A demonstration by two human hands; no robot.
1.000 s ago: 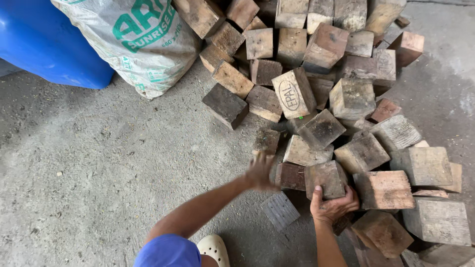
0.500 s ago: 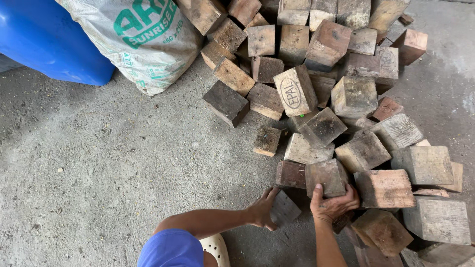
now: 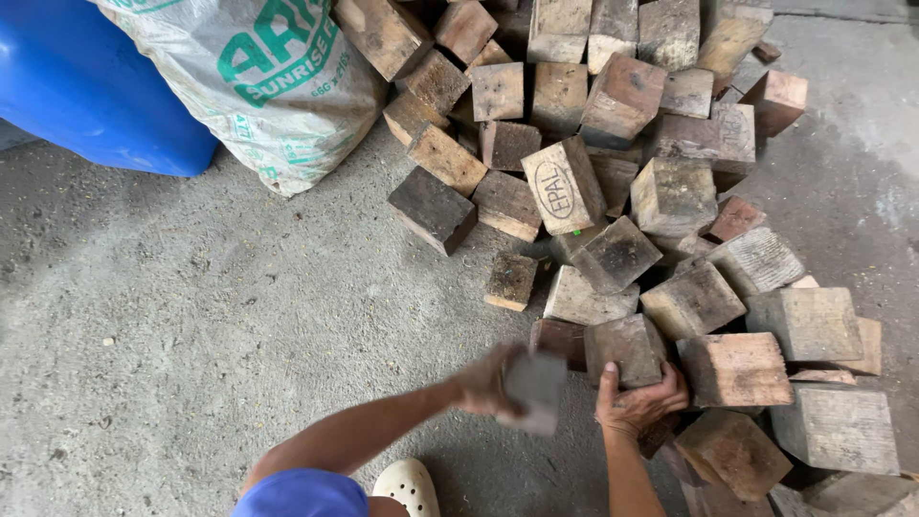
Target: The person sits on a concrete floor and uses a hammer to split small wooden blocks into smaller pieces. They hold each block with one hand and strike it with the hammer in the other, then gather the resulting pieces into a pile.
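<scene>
Currently mid-pick at the near edge of the wood pile. Left hand [image 3: 483,383] has its grip closed around a small grey block [image 3: 534,388], lifted clear of the concrete floor [image 3: 191,325] and motion-blurred, just left of the heap. Right hand [image 3: 637,402] rests on a brown block [image 3: 627,349] at the pile's front, fingers curled over its lower edge, thumb up the near face; block looks seated among its neighbours, not lifted. Judged step: pulling single blocks out of the heap, one per hand. Next move calls for the right hand to firm its hold and tilt the brown block free without dragging the touching blocks beside it. Stamped pale block [image 3: 563,187] sits upright mid-pile. White printed sack [image 3: 278,96] leans against a blue drum [image 3: 86,86], well apart, top left. White clog [image 3: 407,486] at bottom edge near the left arm.
</scene>
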